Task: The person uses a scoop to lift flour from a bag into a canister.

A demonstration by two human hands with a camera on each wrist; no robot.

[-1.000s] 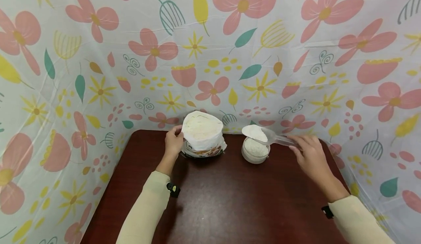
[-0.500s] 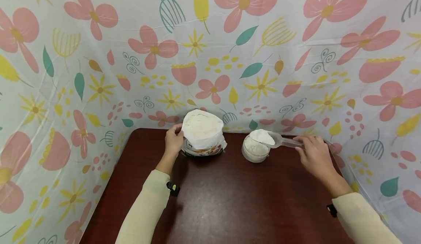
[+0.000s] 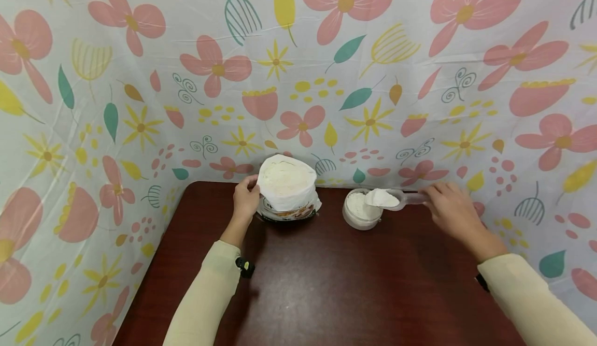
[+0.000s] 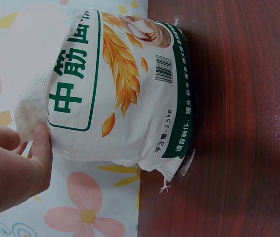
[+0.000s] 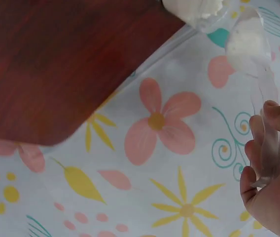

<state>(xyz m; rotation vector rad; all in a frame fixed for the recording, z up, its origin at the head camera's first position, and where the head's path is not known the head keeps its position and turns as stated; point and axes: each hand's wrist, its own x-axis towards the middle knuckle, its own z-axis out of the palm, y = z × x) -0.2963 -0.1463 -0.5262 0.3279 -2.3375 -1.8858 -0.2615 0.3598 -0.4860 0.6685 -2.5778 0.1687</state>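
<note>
My left hand (image 3: 245, 201) pinches the folded-down rim of an open flour bag (image 4: 125, 84), thumb on the outside. The bag (image 3: 286, 183) stands upright at the table's back edge, full of white flour, with wheat ears and green print on its side. In my right hand (image 3: 452, 216) is the handle of a clear plastic scoop (image 3: 395, 199), heaped with flour. The scoop's tip is above the right rim of a small round clear container (image 3: 362, 220), which holds flour too. In the right wrist view, my fingers curl round the scoop handle (image 5: 270, 143).
The dark brown wooden table (image 3: 317, 284) has rounded back corners. A white cloth with pink, yellow and teal flowers (image 3: 303, 76) hangs directly behind and beside it. A black band (image 3: 244, 267) sits on the left wrist.
The right hand has moved right with the loaded scoop, shifting its tip from over the container's middle toward the right rim. The left hand stays at the flour bag's rim.
</note>
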